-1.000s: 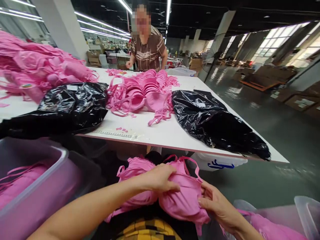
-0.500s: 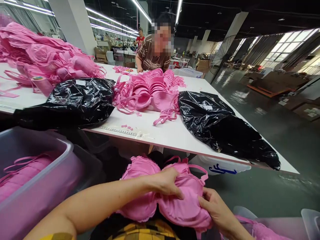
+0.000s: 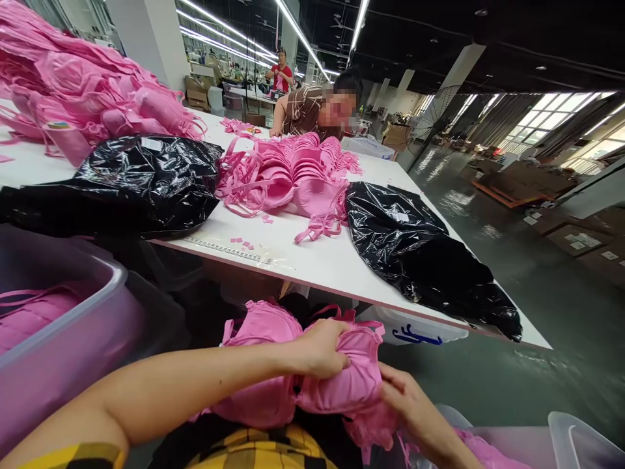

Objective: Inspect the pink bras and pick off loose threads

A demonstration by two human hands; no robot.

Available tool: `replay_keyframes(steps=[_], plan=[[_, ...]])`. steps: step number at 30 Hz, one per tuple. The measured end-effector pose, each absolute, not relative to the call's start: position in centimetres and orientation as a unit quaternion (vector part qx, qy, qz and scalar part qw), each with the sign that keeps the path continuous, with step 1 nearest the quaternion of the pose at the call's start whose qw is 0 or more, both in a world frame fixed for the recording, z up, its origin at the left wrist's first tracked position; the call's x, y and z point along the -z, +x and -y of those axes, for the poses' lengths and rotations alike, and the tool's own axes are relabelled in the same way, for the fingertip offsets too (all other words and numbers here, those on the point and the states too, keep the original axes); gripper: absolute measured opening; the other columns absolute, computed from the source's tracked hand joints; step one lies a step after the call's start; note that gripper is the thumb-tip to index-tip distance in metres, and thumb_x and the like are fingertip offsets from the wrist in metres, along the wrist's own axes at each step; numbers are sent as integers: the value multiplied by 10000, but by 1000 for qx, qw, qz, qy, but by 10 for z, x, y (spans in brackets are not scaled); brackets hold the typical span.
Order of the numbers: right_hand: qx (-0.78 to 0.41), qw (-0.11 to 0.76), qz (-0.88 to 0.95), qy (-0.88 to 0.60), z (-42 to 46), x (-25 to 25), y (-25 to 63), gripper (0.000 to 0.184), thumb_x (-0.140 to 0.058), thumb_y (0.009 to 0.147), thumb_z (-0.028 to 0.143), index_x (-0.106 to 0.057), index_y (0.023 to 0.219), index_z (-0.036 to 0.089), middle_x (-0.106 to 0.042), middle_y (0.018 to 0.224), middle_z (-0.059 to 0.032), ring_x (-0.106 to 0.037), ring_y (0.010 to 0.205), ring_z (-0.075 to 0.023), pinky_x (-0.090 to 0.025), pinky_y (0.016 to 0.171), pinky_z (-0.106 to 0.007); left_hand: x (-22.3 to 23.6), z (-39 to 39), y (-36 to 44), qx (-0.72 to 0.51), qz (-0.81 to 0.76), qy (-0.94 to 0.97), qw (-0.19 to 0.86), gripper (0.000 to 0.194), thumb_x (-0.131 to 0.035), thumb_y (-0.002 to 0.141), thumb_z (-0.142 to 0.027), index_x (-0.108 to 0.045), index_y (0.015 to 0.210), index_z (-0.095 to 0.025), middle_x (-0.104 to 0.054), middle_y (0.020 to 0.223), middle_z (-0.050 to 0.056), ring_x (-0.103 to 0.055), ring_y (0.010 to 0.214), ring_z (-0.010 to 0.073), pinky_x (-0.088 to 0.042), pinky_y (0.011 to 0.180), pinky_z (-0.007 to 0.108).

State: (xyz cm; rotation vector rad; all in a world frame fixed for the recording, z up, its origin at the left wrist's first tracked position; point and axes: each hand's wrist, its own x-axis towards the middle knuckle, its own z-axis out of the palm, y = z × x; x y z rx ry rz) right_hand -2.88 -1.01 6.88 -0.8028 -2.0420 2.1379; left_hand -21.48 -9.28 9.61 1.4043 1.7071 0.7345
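A pink bra (image 3: 266, 326) lies in my lap below the table edge. My left hand (image 3: 322, 345) grips its right cup from above, fingers curled into the fabric. My right hand (image 3: 407, 407) pinches the lower right edge of the same cup. The left cup sticks out beyond my left wrist. A pink strap loops up behind the cups.
White table (image 3: 317, 260) ahead carries two black plastic bags (image 3: 141, 189) (image 3: 420, 254), a row of pink bras (image 3: 293, 176) and a big pink heap (image 3: 73, 98). A purple bin (image 3: 73, 339) stands at my left. A person (image 3: 312, 107) leans over the far side.
The view tilted slightly. My left hand bunched the right cup tighter and my right hand slid lower along its edge. The person across bent further down over the table.
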Motion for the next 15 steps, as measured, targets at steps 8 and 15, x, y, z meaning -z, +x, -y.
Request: replay_keyframes(steps=[8,15], plan=[[-696,18,679,-233,12,-73,-29,390,-586,808,492,-681,938,137,-645,820,-47,-570,776,-214,-459,693,-287,-95,105,-239,-211,-619,502,566,145,-623,609,-176,-574,743,-149,-459,565,-48,-429,473,91,-329,414,187],[-674,53,689,-260,11,-75,-34,426,-586,805,493,-681,1037,148,-676,897,-80,-601,878,-265,-481,820,-371,-92,111,-248,-167,-653,481,561,525,-761,478,-229,-601,969,-132,-592,737,10,-527,580,143,-399,451,205]])
